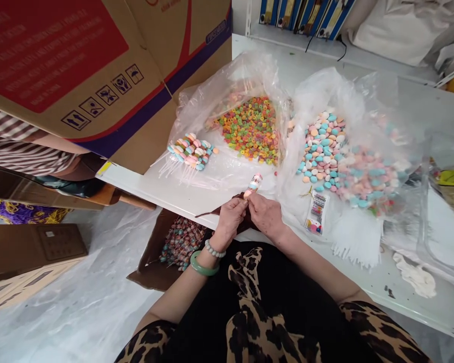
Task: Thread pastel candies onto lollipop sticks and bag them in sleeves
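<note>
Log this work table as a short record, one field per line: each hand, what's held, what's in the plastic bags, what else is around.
Left hand: fingertips of the left hand pinch at the held piece's lower end
Right hand: the right hand meets it there
Held: small pastel piece, pointing away from the body
Left bag: multicolored rings
Right bag: pastel ovals
Left on table: bunch of pastel-topped sticks
Right on table: labelled packet, white sticks
Below table edge: open carton of pastel items
</note>
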`<act>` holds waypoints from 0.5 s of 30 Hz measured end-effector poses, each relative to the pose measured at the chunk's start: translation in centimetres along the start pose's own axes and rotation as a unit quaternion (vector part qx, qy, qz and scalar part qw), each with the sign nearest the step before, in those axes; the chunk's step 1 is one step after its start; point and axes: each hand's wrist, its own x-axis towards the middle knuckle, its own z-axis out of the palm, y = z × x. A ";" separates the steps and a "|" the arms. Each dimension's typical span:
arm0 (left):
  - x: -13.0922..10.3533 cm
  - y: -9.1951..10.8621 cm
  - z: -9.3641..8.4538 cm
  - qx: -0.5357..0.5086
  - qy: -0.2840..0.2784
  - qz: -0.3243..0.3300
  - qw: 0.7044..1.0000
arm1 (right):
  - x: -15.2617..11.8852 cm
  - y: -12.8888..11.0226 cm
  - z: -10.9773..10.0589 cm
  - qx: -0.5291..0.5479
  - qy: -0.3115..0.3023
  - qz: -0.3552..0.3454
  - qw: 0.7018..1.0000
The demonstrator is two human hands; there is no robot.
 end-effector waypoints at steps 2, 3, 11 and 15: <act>0.1 -0.1 -0.2 -0.012 0.006 0.007 1.000 | -0.1 0.1 0.0 0.033 -0.024 -0.025 0.999; 0.1 -0.1 -0.3 -0.018 0.013 0.012 1.000 | -0.1 0.2 -0.1 0.066 -0.032 -0.031 0.997; 0.2 -0.5 0.1 -0.017 0.027 0.033 0.999 | -0.3 1.2 1.1 0.321 -0.043 0.150 0.934; 0.5 -1.0 0.3 0.020 0.040 0.080 0.996 | 0.5 1.1 1.9 0.368 -0.028 0.210 0.905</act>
